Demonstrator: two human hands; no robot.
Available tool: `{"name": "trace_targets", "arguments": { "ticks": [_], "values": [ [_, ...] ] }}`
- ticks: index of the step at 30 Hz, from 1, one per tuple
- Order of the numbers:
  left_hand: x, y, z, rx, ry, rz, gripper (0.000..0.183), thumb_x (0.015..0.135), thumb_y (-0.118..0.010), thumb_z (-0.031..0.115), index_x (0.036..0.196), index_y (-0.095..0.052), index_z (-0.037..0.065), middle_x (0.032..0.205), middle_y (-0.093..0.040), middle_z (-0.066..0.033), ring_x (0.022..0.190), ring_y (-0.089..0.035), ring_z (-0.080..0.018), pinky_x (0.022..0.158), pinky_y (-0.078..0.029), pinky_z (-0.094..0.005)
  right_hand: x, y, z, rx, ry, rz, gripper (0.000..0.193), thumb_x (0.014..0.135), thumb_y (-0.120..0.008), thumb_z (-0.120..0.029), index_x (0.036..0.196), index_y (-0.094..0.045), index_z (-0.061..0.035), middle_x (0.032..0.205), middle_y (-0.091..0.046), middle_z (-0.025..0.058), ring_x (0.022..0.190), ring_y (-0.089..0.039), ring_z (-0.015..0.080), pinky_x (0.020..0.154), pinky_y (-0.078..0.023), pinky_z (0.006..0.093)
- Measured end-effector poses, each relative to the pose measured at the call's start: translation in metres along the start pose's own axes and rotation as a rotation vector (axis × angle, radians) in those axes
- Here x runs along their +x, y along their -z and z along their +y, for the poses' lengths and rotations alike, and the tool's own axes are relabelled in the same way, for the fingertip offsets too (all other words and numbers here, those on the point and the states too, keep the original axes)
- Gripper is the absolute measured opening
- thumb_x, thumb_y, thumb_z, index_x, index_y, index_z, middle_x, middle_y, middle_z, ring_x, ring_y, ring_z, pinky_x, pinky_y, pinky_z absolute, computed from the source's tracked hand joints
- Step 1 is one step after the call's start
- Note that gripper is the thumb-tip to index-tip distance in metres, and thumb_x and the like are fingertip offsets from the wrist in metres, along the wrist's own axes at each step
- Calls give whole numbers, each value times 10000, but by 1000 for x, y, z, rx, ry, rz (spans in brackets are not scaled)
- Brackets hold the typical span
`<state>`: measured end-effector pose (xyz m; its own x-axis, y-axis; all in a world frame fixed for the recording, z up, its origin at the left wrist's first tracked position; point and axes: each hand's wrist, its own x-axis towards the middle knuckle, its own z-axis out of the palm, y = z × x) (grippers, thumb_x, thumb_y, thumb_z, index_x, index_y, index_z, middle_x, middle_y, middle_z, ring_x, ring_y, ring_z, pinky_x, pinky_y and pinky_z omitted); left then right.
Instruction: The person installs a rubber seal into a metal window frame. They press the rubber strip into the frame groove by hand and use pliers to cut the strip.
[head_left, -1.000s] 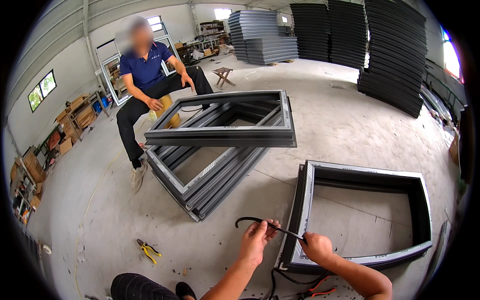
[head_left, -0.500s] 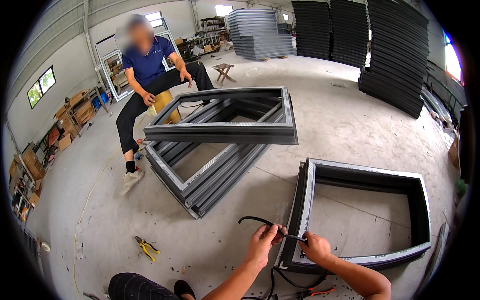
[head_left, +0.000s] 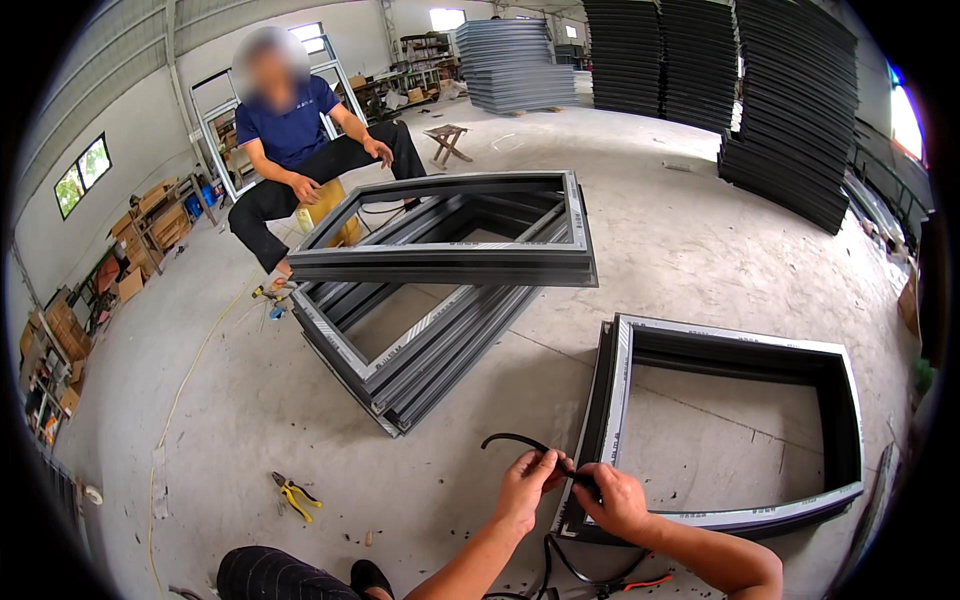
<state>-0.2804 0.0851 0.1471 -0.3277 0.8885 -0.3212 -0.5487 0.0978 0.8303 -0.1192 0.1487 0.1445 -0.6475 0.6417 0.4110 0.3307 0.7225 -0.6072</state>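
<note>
Strip (head_left: 515, 436): black, flexible, in both hands, just off the left edge of the near frame. Left hand (head_left: 532, 483) pinches it between thumb and fingers; the free end sticks out past it, up and left, hooked down at the tip. Right hand (head_left: 615, 500) is just beside the left, fingers curled, gripping the strip; its own end of it is covered by the fingers. Can't tell if the right hand also touches the frame.

Near frame (head_left: 735, 335): dark sides, pale film on the top face, lying flat on the floor (head_left: 230, 420), to the right of the hands and under the right one. Below the hands: loops of black cord (head_left: 548, 570), can't tell if it's the same piece. Orange-handled tool (head_left: 645, 582) under the right forearm, partly hidden.

Left of the hands, well apart: yellow-handled pliers (head_left: 296, 498) on the floor, jaws pointing away.

Ahead and left of the hands: frame stack (head_left: 440, 340), top frame (head_left: 440, 268) lying crosswise on it. Behind that, a seated co-worker (head_left: 290, 130), navy shirt, dark trousers.

Far ahead of the hands: folding stool (head_left: 447, 140), grey stack (head_left: 515, 65). Black stacks (head_left: 790, 120) ahead and right.
</note>
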Motion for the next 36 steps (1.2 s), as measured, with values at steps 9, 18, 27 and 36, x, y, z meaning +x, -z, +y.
{"name": "trace_targets", "arguments": {
  "ticks": [9,18,27,36],
  "values": [
    [1,-1,-12,100,-49,16,207,959,-587,280,929,-634,80,900,-662,-8,855,-612,-101,762,-475,-237,1,4,-2,0,-13,-24,161,819,-680,-176,944,-635,-87,767,-595,88,659,-608,303,562,-494,397],
    [3,-7,-50,1023,-439,33,244,911,-588,296,901,-605,53,864,-635,-160,786,-601,-387,652,-481,-439,-28,-19,56,-286,237,-139,183,745,-693,-194,906,-650,-116,857,-615,14,779,-594,222,618,-495,353],
    [14,-5,-64,1241,-504,-42,230,911,-573,287,925,-588,58,881,-624,-133,804,-604,-369,660,-488,-441,-30,-18,49,-319,251,-106,157,732,-697,-239,831,-650,-127,926,-615,-6,860,-560,211,715,-460,351],
    [19,-8,-68,1279,-477,-46,213,919,-555,270,983,-585,68,901,-619,-147,815,-603,-379,669,-490,-450,-31,-22,55,-329,255,-99,132,728,-689,-231,782,-627,-128,838,-569,2,822,-546,214,687,-450,356]
  ]
}}
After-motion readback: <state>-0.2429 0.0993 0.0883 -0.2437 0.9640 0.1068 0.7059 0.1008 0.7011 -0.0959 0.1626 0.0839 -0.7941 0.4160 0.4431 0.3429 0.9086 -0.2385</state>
